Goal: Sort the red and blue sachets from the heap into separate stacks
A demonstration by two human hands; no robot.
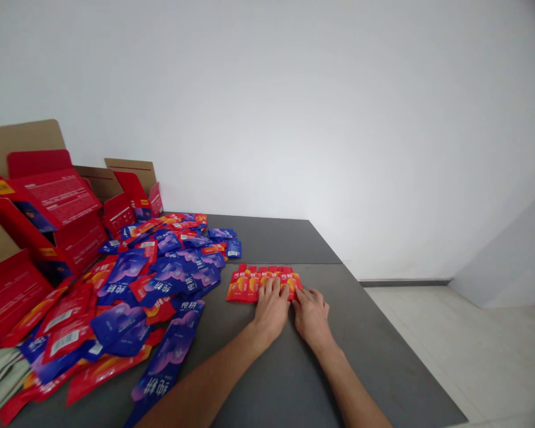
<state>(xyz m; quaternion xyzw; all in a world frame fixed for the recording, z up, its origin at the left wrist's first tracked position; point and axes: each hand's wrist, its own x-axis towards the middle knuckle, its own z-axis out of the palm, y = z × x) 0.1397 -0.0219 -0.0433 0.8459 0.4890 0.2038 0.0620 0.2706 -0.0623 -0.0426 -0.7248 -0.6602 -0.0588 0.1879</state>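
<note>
A row of overlapping red packets [241, 287] with orange fruit prints and white lettering lies flat on the dark grey table. My left hand [271, 308] rests on the row from the near side, its fingers stretched out over the right half of the packets. At the right end, my right hand [312, 317] has its thumb and forefinger at the near corner of the last red packet [290, 278], with the other fingers curled. The hands cover the packets' lower edges on that side.
A heap of blue and red packets [160, 273] spreads over the table's left side. Open red cartons [62, 202] stand behind it. One long blue strip [172, 351] lies beside my left forearm. The table's right edge [396, 327] drops to a pale floor; a white wall rises behind.
</note>
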